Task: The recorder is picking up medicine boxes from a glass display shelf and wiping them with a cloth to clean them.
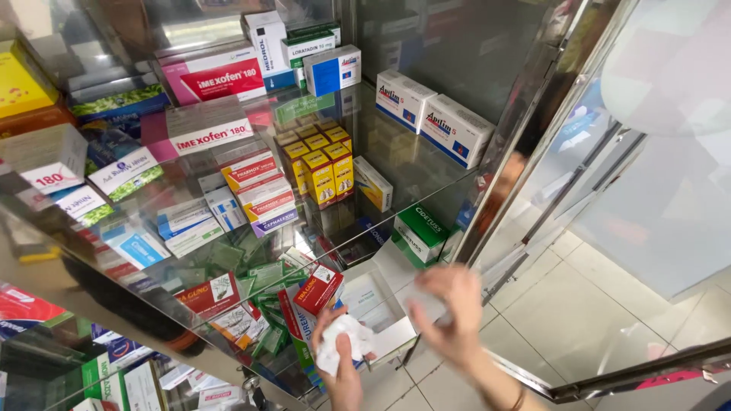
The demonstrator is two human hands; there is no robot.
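Below the glass shelf (426, 171), low in the cabinet, both hands are working at an open white box (377, 304). L hand (343, 365) is closing round a crumpled white wad (341, 342), prob. paper or thin wrap; thumb is pressing across its front, fingers are curling behind, so it's a loose fist w/ the wad filling it. R hand (449, 312) is sitting just right of the box, at its right edge, fingers bent, gripping a flat white piece, prob. the box flap or a sheet; can't tell which, blurred. It's partly closed, not a tight fist.

Handling, as a judgement: wad looks v. light, soft, crushable, no slip risk, any pinch will do; squeezing just compacts it more. Box looks like thin card: light, stiff along folds, dents easily if pinched mid-wall. Best hold is prob. at a corner or along the rim, thumb inside, fingers outside. Flap will likely bend before the box lifts.

Pose: both forearms are coming up from the frame's bottom edge, wrists angling in toward the box; R wrist is wearing a thin band (519, 399). L of the box, a red carton (318, 288) is leaning close by. Green carton (419, 232) is sitting just above the box. Above the box, yellow cartons (329, 171) are standing on the shelf.
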